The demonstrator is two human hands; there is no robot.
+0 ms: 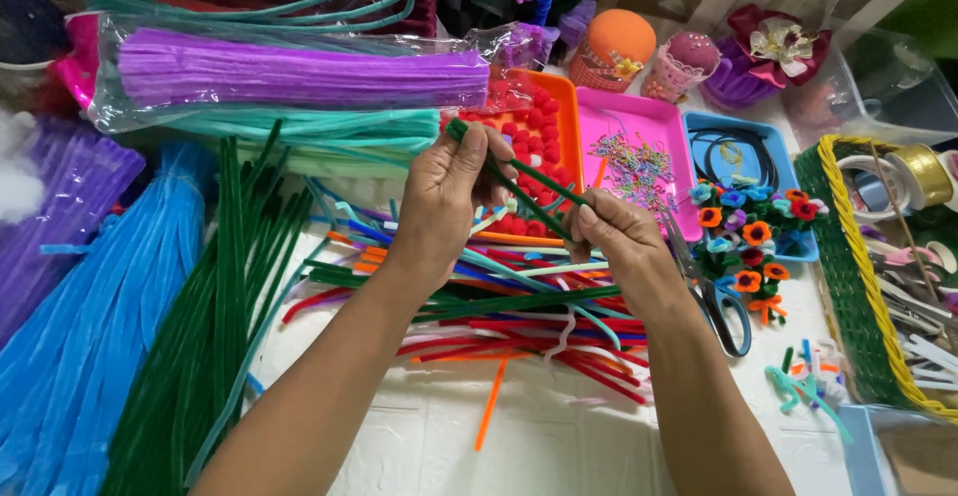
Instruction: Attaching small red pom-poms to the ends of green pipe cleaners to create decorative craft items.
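Item: green pipe cleaner (519,189), pinched between left hand (444,197) and right hand (614,237) above the desk (559,436); bent partway, unshaped. Finished flowers (748,232) lie beside the scissors (714,296).

Head view, steeply down, close.

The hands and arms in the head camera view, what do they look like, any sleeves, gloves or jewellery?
Both forearms are bare as far as the bottom edge of the picture: no sleeves show. The left hand and the right hand wear no gloves. No ring, watch or bracelet shows. The nails look short and unpainted.
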